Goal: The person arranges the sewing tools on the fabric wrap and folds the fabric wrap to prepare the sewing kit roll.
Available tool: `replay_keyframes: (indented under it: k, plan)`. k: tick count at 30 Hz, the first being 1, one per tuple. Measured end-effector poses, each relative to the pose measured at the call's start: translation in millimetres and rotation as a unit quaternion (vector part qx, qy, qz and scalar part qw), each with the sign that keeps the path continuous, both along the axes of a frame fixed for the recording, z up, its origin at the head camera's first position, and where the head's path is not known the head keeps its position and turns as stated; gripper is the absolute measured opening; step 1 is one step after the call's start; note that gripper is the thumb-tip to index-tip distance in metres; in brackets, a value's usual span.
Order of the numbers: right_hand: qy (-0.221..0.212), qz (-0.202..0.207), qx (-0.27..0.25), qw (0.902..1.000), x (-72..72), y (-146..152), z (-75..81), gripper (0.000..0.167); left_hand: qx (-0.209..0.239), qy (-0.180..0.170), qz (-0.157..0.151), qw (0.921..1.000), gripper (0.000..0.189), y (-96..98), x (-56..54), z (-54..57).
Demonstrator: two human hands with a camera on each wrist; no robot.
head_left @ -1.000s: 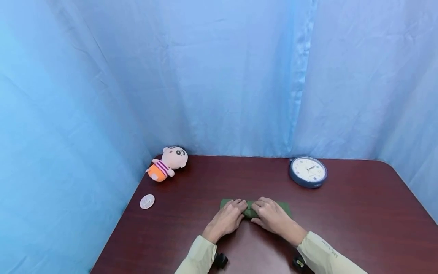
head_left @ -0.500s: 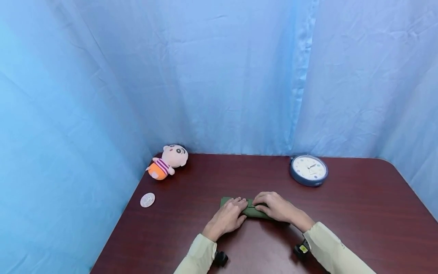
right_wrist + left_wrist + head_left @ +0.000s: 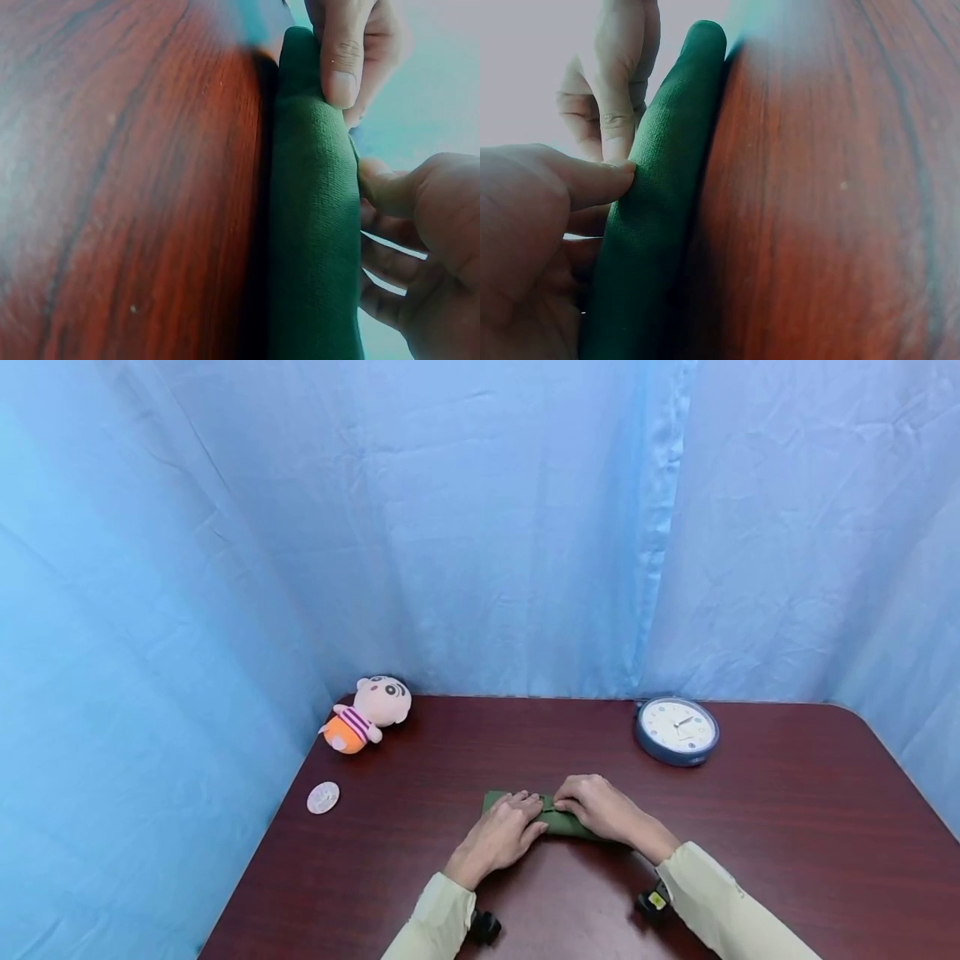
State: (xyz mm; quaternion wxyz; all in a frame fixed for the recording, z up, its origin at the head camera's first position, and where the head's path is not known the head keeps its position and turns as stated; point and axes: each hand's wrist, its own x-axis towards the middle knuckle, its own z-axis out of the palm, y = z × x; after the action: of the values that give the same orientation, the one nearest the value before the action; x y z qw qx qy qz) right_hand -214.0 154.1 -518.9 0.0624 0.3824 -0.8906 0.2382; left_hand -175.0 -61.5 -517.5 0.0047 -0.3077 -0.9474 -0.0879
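Observation:
A long, narrow green case with a rounded near edge and a leather-like or woven surface lies on the table. My left hand holds its left half, fingers laid over the top and thumb at the near side. With bent fingers, my right hand pinches an edge near the middle of the top. In the left wrist view the two thumbs meet almost tip to tip beside the green case. A thin raised edge of the case shows by the right thumb in the right wrist view. Anything inside the case is hidden.
A plush doll lies at the table's back left corner, with a round white disc nearer the front. A blue-rimmed clock rests at the back right. Blue curtains hang around the brown table.
My right hand has shifted slightly up and away, and its fingers have closed at the case's top edge. More of the near green side shows. The left hand stays nearly in place.

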Motion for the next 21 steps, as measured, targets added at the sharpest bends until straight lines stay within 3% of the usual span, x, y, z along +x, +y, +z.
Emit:
replay_keyframes:
  k: [3,5,8,10,13,21]
  plan:
    - [0.000,0.004,0.023,0.9997,3.9,0.2,2.6,0.013,0.003,-0.009,0.003,0.9999,0.041,-0.1,-0.7,0.3]
    - [0.025,0.006,0.054,0.9982,8.3,-1.4,4.2,0.025,0.004,-0.013,0.004,0.9999,0.042,-0.5,-1.3,0.1]
    - [0.107,0.004,0.108,0.9884,14.1,-5.1,3.6,0.041,0.009,-0.018,0.004,0.9998,0.044,-0.9,-1.9,0.9]
    - [0.171,0.007,0.128,0.9769,15.8,-8.3,1.8,0.042,0.013,-0.018,0.004,0.9997,0.043,-0.9,-2.4,1.5]
    - [0.230,0.006,0.136,0.9637,16.6,-11.2,-1.1,0.039,0.016,-0.021,0.003,0.9996,0.043,-0.7,-2.7,2.6]
    - [0.274,0.018,0.142,0.9511,20.2,-11.8,-1.6,0.034,0.009,-0.011,-0.001,0.9999,0.043,-0.4,-1.6,0.9]
